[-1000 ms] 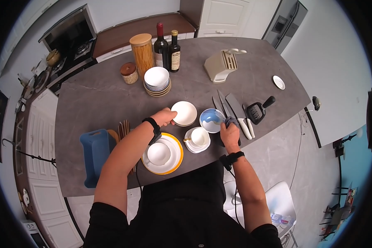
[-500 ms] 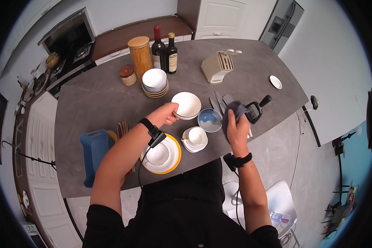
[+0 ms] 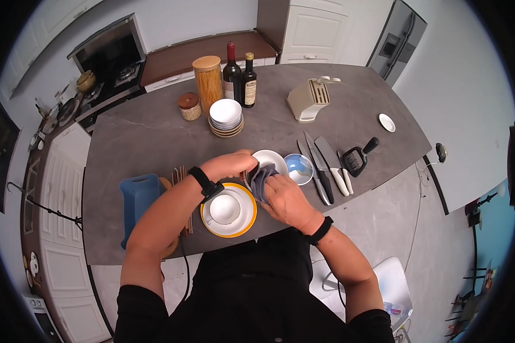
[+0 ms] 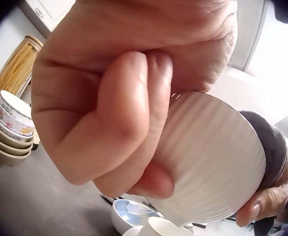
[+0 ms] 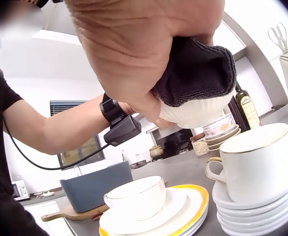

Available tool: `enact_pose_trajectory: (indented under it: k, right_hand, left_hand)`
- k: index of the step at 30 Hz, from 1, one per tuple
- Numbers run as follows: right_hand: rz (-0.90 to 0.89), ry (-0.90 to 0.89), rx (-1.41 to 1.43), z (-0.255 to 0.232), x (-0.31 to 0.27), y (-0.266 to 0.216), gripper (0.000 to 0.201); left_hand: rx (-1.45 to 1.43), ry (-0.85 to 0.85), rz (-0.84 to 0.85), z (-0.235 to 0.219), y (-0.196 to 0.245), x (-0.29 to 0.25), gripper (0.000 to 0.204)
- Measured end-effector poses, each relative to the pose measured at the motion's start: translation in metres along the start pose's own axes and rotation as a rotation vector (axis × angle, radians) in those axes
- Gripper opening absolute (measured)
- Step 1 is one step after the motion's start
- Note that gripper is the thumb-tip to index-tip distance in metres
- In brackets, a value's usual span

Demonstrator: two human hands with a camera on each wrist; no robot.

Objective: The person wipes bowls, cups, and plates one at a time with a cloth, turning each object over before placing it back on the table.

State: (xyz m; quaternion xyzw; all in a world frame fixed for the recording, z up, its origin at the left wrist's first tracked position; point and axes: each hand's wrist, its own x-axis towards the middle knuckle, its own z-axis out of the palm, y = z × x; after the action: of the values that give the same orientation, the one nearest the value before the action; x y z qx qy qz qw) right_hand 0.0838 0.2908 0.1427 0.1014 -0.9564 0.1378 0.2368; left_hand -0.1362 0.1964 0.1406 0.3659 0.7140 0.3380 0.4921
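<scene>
My left hand (image 3: pixel 234 164) grips a white ribbed bowl (image 4: pixel 213 157) by its rim and holds it tilted above the counter. A dark grey cloth (image 3: pixel 262 178) is bunched in my right hand (image 3: pixel 293 203), pressed against the bowl. In the right wrist view the cloth (image 5: pixel 198 73) folds over the bowl's edge. Just under the hands, a gold-rimmed white cup (image 5: pixel 254 162) stands on stacked saucers (image 5: pixel 257 216), mostly hidden by my right hand in the head view. Right of the held bowl sits a blue-and-white bowl (image 3: pixel 299 169).
Near the front edge, another cup (image 3: pixel 223 210) sits on yellow-rimmed plates (image 3: pixel 254 214). Left are chopsticks (image 3: pixel 180 172) and a blue bin (image 3: pixel 138 197); right, several knives (image 3: pixel 333 166) and a black-handled tool (image 3: pixel 357 160). Stacked bowls (image 3: pixel 225 112), bottles (image 3: pixel 249 86) and a knife block (image 3: pixel 309 102) stand behind.
My left hand has raised the white bowl off the counter and tilted it. My right hand has carried the cloth from beside the knives leftward to the bowl.
</scene>
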Motion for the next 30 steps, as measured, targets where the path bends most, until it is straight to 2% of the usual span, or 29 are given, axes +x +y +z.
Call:
enact_pose_trajectory:
  k: [1,2,5,6,7,9,12,13,15,16,17,18,19,21,22,24,25,26,28,30]
  right_hand:
    - [-0.022,-0.005,0.0,-0.003,-0.001,0.0,0.028]
    - [0.026,0.042,0.022,-0.002,-0.003,0.001,0.028]
    - [0.176,0.187,0.086,0.004,-0.007,0.002,0.029]
    - [0.23,0.237,0.1,0.005,-0.004,-0.003,0.029]
    - [0.288,0.284,0.115,0.005,-0.002,-0.008,0.028]
    - [0.272,0.331,0.096,0.009,0.003,-0.017,0.028]
    - [0.225,0.355,0.128,0.013,0.005,-0.026,0.029]
    - [0.202,0.356,0.15,0.013,0.005,-0.028,0.029]
    - [0.034,0.247,0.148,0.006,-0.001,-0.028,0.035]
    - [-0.032,0.203,0.156,0.0,-0.005,-0.031,0.037]
    - [-0.095,0.158,0.164,-0.004,-0.01,-0.033,0.038]
    - [-0.139,0.144,0.166,0.002,-0.016,-0.03,0.043]
    - [-0.107,0.139,0.157,0.006,-0.021,-0.029,0.042]
    - [-0.043,0.129,0.139,0.012,-0.026,-0.03,0.04]
    - [0.056,0.203,0.178,0.013,-0.023,-0.031,0.038]
    - [0.26,0.349,0.253,0.018,-0.014,-0.04,0.036]
    - [0.248,0.364,0.248,0.017,-0.012,-0.044,0.035]
    - [0.233,0.378,0.242,0.015,-0.01,-0.047,0.034]
    - [0.218,0.346,0.258,0.01,-0.011,-0.051,0.035]
    - [0.083,0.289,0.259,-0.003,-0.013,-0.057,0.034]
  left_hand:
    - [0.115,-0.041,-0.05,-0.006,0.005,-0.004,0.03]
    - [0.057,0.0,-0.065,-0.001,-0.002,0.0,0.045]
    - [-0.091,0.23,0.118,0.034,-0.004,-0.014,0.066]
    - [-0.128,0.28,0.137,0.048,-0.018,-0.006,0.077]
    - [-0.33,0.382,0.188,0.071,-0.023,-0.001,0.066]
    - [-0.408,0.667,0.344,0.1,0.003,-0.031,0.057]
    - [-0.254,0.637,0.313,0.086,-0.011,-0.025,0.033]
    - [-0.25,0.611,0.38,0.079,-0.012,-0.028,0.032]
    - [-0.186,0.374,0.332,0.044,-0.019,-0.034,0.042]
    - [-0.395,0.168,0.332,0.038,-0.008,-0.049,0.04]
    - [-0.269,0.031,0.102,0.02,0.012,-0.067,0.042]
    - [-0.261,-0.03,0.022,0.014,0.003,-0.065,0.044]
    - [-0.256,-0.088,-0.059,0.011,-0.004,-0.062,0.046]
    - [-0.341,0.112,-0.022,0.029,-0.012,-0.063,0.05]
    - [-0.379,0.211,0.002,0.043,-0.012,-0.064,0.053]
    - [-0.413,0.471,0.255,0.09,-0.019,-0.054,0.052]
    - [-0.432,0.601,0.378,0.106,-0.014,-0.054,0.051]
    - [-0.44,0.64,0.406,0.111,-0.01,-0.062,0.045]
    - [-0.309,0.546,0.38,0.098,-0.005,-0.073,0.042]
    - [-0.285,0.391,0.348,0.076,-0.007,-0.079,0.038]
